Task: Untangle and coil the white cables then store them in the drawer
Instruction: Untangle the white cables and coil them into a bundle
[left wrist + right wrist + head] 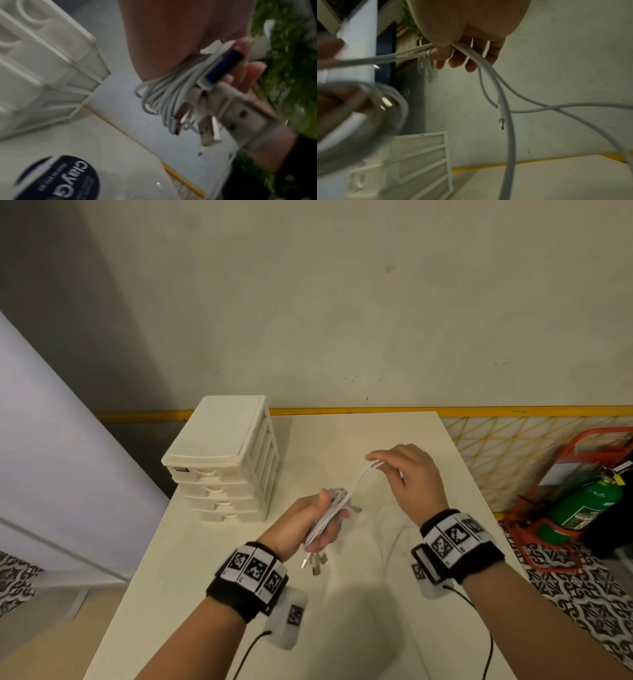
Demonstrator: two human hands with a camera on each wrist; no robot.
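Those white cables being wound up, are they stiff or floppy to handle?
Probably floppy: the white cables droop in loose curves below the right hand. Likely light, since a pinch lifts them. The bundle in the left hand may spring apart if released; USB plugs dangle free.

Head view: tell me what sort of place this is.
Probably a workroom or utility corner, not a home desk: a bare white table against a plain wall, a small drawer unit on it, and a green extinguisher in a red stand on patterned floor tiles.
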